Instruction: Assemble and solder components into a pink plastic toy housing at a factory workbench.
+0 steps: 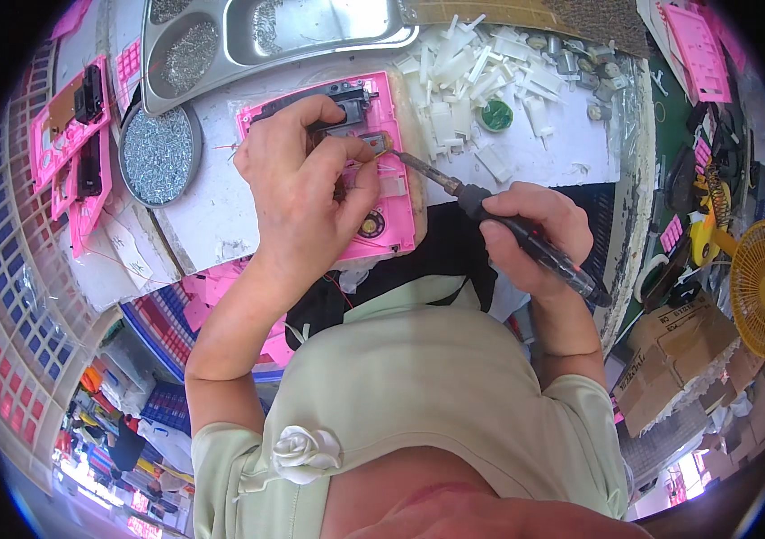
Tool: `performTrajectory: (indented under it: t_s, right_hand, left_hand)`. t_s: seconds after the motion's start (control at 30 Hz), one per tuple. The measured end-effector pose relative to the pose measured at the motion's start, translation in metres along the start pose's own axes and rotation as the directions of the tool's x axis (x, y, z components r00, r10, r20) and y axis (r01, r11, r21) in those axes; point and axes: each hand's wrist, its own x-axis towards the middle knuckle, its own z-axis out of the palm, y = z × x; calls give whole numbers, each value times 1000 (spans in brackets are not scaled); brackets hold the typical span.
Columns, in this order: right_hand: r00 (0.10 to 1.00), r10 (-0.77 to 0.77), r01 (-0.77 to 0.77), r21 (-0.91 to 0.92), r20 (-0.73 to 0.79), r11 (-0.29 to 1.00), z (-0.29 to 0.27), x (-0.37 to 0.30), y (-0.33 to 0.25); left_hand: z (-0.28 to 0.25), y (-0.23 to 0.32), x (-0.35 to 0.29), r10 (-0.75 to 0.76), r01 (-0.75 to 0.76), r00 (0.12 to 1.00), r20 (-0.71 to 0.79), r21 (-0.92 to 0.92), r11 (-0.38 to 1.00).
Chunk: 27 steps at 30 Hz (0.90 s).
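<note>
The right hand [535, 238] is gripping a dark soldering iron [508, 225] like a pen, fingers closed round the handle, probably so the tip can be steered finely. The iron is lying on a diagonal, handle low at the right and metal tip pointing up and left, its long axis running straight toward a small metal part [377, 141] on the pink plastic housing [382, 180]. The left hand [301, 189] is pressing down on that housing, thumb and forefinger pinched shut just beside the tip, seemingly holding something thin there, though I cannot tell what. The housing is lying flat at the near edge of the white bench [221, 216], close to the body. White plastic parts [481, 72] are piled beyond, and a round tray of screws [158, 153] is sitting to the left.
</note>
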Motion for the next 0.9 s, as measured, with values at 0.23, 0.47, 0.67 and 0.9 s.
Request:
performTrajectory:
  t_s: [0.23, 0.47, 0.67, 0.9]
  right_hand:
    - [1000, 29, -29, 11, 0, 1000, 2, -2, 1]
    - [1000, -4, 4, -14, 11, 1000, 2, 2, -2]
    - [1000, 11, -12, 4, 3, 1000, 2, 0, -1]
    - [1000, 12, -12, -29, -12, 1000, -2, -2, -2]
  left_hand:
    - [-1, 1, 1, -4, 4, 1000, 9, -1, 1000]
    - [-2, 0, 0, 3, -3, 1000, 16, 15, 1000]
    - [1, 1, -1, -2, 2, 1000, -7, 21, 1000]
    - [1, 1, 0, -4, 5, 1000, -5, 22, 1000]
